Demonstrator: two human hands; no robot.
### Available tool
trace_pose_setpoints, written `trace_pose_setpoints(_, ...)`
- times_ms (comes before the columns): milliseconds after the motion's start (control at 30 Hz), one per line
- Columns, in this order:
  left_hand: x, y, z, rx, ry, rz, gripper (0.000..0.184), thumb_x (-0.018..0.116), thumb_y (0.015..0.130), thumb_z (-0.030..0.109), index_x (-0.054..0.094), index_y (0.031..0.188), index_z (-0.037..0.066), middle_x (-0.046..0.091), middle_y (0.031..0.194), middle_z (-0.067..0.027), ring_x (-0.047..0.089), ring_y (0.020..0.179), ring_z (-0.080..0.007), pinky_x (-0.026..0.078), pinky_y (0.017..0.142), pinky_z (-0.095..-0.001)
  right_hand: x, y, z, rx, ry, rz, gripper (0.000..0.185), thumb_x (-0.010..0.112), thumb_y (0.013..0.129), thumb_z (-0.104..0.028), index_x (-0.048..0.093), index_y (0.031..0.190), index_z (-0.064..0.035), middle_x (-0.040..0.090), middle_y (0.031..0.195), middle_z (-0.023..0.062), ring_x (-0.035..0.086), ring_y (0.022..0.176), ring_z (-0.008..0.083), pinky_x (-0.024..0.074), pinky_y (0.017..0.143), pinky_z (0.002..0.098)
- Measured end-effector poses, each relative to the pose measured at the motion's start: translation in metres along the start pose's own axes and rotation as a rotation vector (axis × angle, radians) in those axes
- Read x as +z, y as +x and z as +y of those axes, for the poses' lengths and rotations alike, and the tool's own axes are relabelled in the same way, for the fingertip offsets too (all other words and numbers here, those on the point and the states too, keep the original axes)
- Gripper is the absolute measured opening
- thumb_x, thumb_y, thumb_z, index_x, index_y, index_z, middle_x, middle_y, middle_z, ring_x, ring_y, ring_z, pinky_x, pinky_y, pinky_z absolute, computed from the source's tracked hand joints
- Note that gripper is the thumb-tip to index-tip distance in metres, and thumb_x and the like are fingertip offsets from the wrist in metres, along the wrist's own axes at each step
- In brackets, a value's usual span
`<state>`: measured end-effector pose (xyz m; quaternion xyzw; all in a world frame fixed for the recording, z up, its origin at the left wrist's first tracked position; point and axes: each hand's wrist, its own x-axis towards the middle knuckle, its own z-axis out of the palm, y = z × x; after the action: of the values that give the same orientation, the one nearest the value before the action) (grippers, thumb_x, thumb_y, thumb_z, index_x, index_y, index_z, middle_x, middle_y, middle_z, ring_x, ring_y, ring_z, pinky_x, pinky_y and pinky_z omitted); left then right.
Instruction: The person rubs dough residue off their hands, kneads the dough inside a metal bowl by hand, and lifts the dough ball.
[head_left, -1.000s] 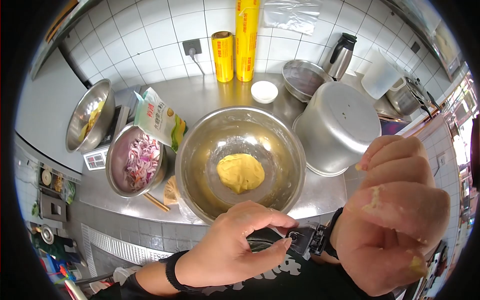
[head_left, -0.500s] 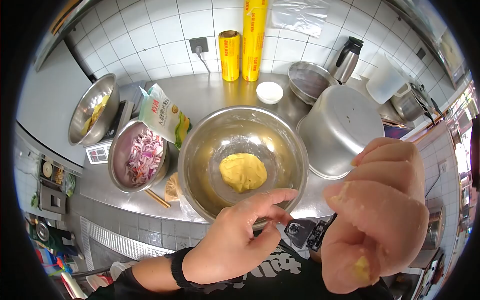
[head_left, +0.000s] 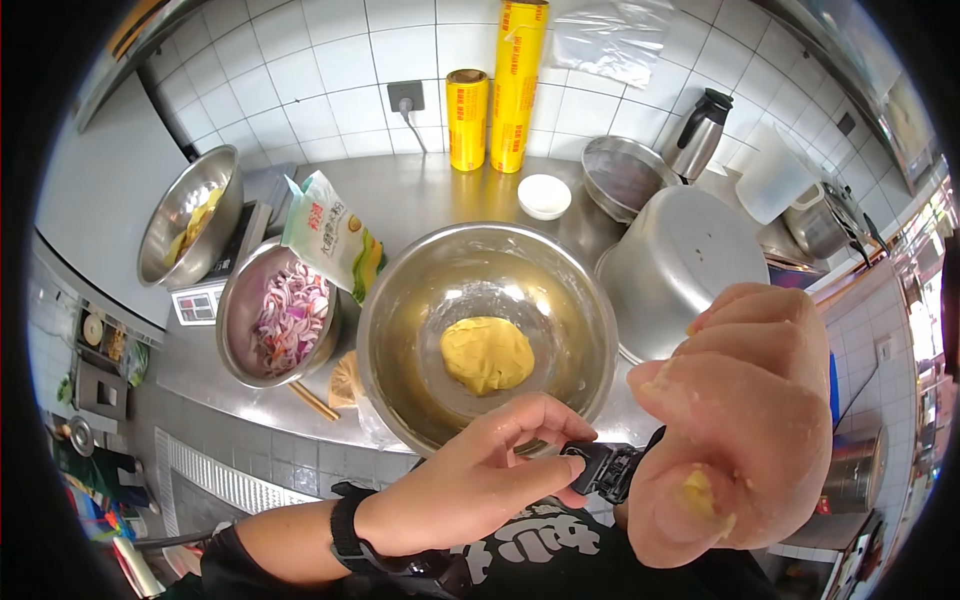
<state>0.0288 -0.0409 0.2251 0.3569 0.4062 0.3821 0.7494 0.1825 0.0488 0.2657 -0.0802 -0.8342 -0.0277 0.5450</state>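
A lump of yellow dough [head_left: 487, 354] rests in the large steel mixing bowl [head_left: 375, 385], whose walls carry a wet film. My left hand [head_left: 480, 480], with a black band on its wrist, pinches a small black device on a strap [head_left: 592, 470] at my right wrist, just beyond the bowl's near rim. Close to the camera, my right hand [head_left: 740, 430] is curled into a fist with bits of yellow dough stuck to it. Nothing shows between its fingers.
Left of the bowl stand a bag of flour [head_left: 330, 235], a bowl of sliced onions [head_left: 290, 320] and a bowl of yellow pieces [head_left: 195, 220]. An upturned pot [head_left: 690, 260] is to the right. Behind are a white bowl [head_left: 545, 197] and yellow wrap rolls [head_left: 467, 120].
My left hand's fingers have closed in on the black device, the thumb now pressing on it. My right fist has shifted slightly left. The dough stays in place in the bowl.
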Motion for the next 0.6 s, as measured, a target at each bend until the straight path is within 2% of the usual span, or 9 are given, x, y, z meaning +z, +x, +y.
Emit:
trace_pose_setpoints(167, -0.008, 0.009, -0.016, 0.041, -0.089, -0.035, 0.030, 0.050, 0.094, 0.017, 0.048, 0.117, -0.002, 0.054, 0.102, -0.0046, 0.065, 0.088, -0.0121, 0.037, 0.052, -0.0182, 0.002, 0.001, 0.007, -0.033, 0.075, -0.063, 0.041, 0.047, 0.093, -0.038, 0.059, 0.080, -0.0010, 0.055, 0.068, 0.0065, 0.045, 0.058, 0.0204, 0.0404, 0.055, 0.0345)
trace_pose_setpoints(300, -0.009, 0.010, -0.020, 0.054, -0.134, -0.035, 0.029, 0.050, 0.094, 0.017, 0.049, 0.116, -0.002, 0.055, 0.103, -0.0057, 0.065, 0.087, -0.0115, 0.037, 0.053, -0.0180, -0.002, 0.001, -0.004, 0.067, -0.039, -0.093, 0.039, 0.048, 0.093, -0.037, 0.059, 0.081, -0.0021, 0.055, 0.069, 0.0068, 0.045, 0.059, 0.0206, 0.0408, 0.056, 0.0346)
trace_pose_setpoints(400, -0.011, 0.008, -0.014, 0.016, -0.097, -0.060, 0.029, 0.051, 0.093, 0.018, 0.049, 0.115, -0.002, 0.055, 0.102, -0.0057, 0.064, 0.086, -0.0106, 0.038, 0.054, -0.0179, 0.003, -0.003, 0.008, 0.020, 0.072, -0.067, 0.039, 0.046, 0.093, -0.037, 0.058, 0.081, -0.0023, 0.054, 0.068, 0.0066, 0.045, 0.058, 0.0203, 0.0408, 0.056, 0.0347)
trace_pose_setpoints(467, -0.010, 0.008, -0.011, 0.012, -0.073, -0.050, 0.029, 0.051, 0.093, 0.018, 0.049, 0.114, -0.001, 0.055, 0.101, -0.0056, 0.064, 0.087, -0.0102, 0.038, 0.054, -0.0179, 0.011, -0.007, 0.010, -0.009, 0.084, 0.026, 0.040, 0.045, 0.094, -0.037, 0.058, 0.081, -0.0021, 0.054, 0.066, 0.0064, 0.045, 0.057, 0.0199, 0.0407, 0.055, 0.0348)
trace_pose_setpoints(533, -0.009, 0.008, -0.011, 0.024, -0.068, -0.045, 0.028, 0.052, 0.092, 0.018, 0.049, 0.113, -0.001, 0.055, 0.100, -0.0055, 0.063, 0.087, -0.0100, 0.039, 0.055, -0.0182, 0.021, -0.007, 0.001, 0.006, 0.005, 0.118, 0.040, 0.044, 0.095, -0.037, 0.057, 0.081, -0.0016, 0.053, 0.065, 0.0062, 0.044, 0.057, 0.0195, 0.0405, 0.055, 0.0348)
trace_pose_setpoints(600, -0.010, 0.009, -0.016, 0.051, -0.083, -0.043, 0.027, 0.052, 0.091, 0.017, 0.049, 0.112, 0.000, 0.055, 0.100, -0.0055, 0.062, 0.087, -0.0101, 0.040, 0.057, -0.0187, 0.016, 0.003, -0.008, 0.049, -0.047, 0.079, 0.040, 0.043, 0.095, -0.036, 0.056, 0.081, -0.0013, 0.053, 0.065, 0.0061, 0.044, 0.056, 0.0191, 0.0403, 0.055, 0.0348)
